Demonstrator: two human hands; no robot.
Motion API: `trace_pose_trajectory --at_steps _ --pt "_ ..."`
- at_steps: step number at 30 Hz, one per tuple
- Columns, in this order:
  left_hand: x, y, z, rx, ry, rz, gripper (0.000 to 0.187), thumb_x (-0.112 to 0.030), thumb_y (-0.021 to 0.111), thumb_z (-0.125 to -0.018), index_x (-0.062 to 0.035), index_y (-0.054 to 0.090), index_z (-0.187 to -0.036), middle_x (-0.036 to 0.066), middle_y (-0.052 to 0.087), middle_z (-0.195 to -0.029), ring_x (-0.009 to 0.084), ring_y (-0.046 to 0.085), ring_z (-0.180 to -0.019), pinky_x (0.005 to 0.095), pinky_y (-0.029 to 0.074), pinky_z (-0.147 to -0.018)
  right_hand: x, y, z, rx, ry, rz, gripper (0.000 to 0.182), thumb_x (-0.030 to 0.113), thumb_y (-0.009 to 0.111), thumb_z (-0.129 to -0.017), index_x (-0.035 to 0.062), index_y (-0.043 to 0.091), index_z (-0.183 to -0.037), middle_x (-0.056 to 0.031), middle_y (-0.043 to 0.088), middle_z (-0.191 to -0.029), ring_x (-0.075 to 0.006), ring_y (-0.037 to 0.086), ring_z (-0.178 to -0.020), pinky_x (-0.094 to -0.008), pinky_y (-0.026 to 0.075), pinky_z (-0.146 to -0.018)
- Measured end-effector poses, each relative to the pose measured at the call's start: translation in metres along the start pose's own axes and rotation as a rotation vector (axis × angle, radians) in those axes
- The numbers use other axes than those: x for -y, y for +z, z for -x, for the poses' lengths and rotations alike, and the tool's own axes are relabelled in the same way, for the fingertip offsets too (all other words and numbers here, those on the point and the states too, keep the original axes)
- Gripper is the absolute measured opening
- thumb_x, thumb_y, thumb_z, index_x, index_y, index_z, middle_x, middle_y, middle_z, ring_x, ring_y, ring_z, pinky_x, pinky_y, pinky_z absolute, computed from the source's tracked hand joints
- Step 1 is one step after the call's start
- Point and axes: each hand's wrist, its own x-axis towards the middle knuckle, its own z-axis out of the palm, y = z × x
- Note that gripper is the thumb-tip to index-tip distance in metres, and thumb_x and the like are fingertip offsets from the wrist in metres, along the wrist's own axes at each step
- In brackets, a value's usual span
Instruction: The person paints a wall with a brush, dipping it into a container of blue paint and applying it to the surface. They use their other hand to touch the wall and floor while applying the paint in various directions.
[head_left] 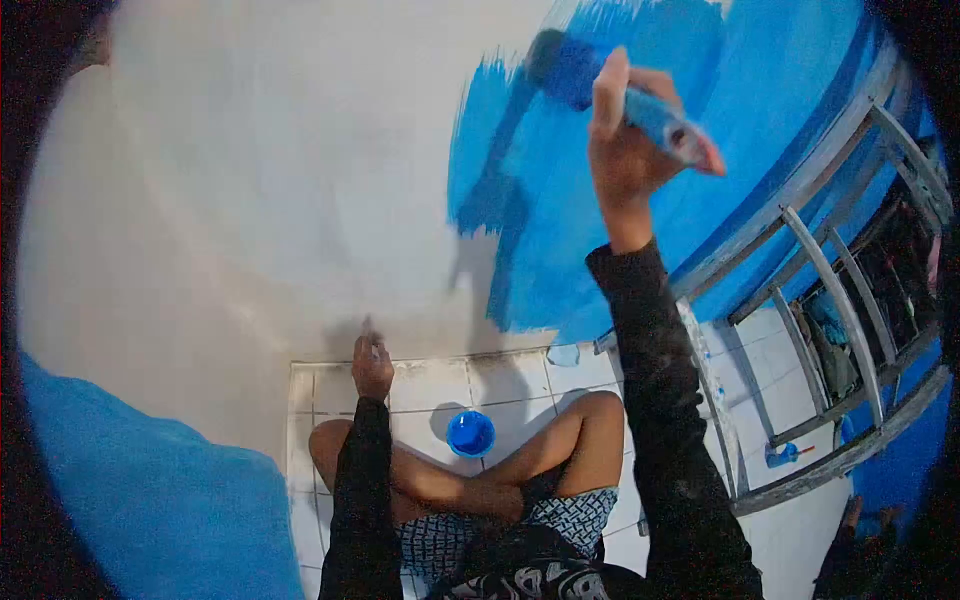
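While in right grip (625, 150): brush (610, 90).

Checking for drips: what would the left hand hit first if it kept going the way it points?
Probably the unpainted wall: the left hand points at its base above the tiled floor, seemingly almost touching; depth is unclear.

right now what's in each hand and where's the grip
The right hand holds a paintbrush around its handle, bristles against the blue-painted wall. The left hand rests low on the wall; whether it holds anything cannot be told.
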Motion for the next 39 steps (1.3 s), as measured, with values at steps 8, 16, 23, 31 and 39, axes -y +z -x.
trace_pose_trajectory --at_steps 8,16,23,31,39 --pt "0.059 0.033 0.017 -0.002 -0.018 0.301 0.063 -0.002 0.052 -0.092 -0.0084 0.035 -0.153 0.013 0.062 -0.115 0.0324 0.059 -0.095 0.0423 0.05 -0.085 0.038 -0.051 0.172 0.357 0.087 0.152 0.01 -0.002 0.071 -0.084 0.0027 0.065 -0.077 -0.0096 0.064 -0.071 -0.021 0.062 -0.057 -0.0294 0.049 -0.054" --pt "0.051 0.032 0.011 0.014 -0.336 1.216 0.057 -0.017 0.057 -0.099 -0.0027 0.039 -0.151 0.006 0.061 -0.105 0.0097 0.052 -0.083 0.0232 0.046 -0.08 0.018 -0.059 0.131 0.407 0.011 0.137 0.007 0.003 0.074 -0.087 0.0025 0.069 -0.082 -0.0061 0.067 -0.072 -0.0135 0.063 -0.06 -0.0262 0.05 -0.058" --pt "0.021 0.012 0.01 0.049 -0.034 0.014 0.06 -0.01 0.058 -0.097 -0.0023 0.037 -0.152 0.013 0.063 -0.113 0.0197 0.061 -0.091 0.0322 0.051 -0.084 0.018 -0.047 0.065 0.162 0.009 0.144 0.01 0.003 0.073 -0.088 0.0009 0.067 -0.081 -0.0069 0.068 -0.075 -0.0124 0.063 -0.064 -0.0271 0.051 -0.061" --pt "0.032 0.019 0.012 0.012 0.215 0.118 0.054 -0.003 0.048 -0.097 -0.003 0.033 -0.148 0.02 0.036 -0.156 0.0365 0.062 -0.106 0.0404 0.051 -0.092 0.024 -0.115 0.258 0.711 0.287 0.147 0.017 0.005 0.075 -0.079 0.0039 0.068 -0.094 -0.0104 0.07 -0.087 -0.0258 0.069 -0.075 -0.0347 0.054 -0.066" --pt "0.007 0.003 0.007 0.134 0.051 0.173 0.081 -0.003 0.057 -0.093 -0.0051 0.011 -0.159 0.013 0.065 -0.098 0.0303 0.064 -0.091 0.0388 0.052 -0.089 0.007 -0.074 0.176 0.55 0.203 0.036 0.008 0.005 0.076 -0.083 0.0052 0.069 -0.089 -0.0083 0.069 -0.082 -0.0221 0.065 -0.069 -0.0325 0.052 -0.062"
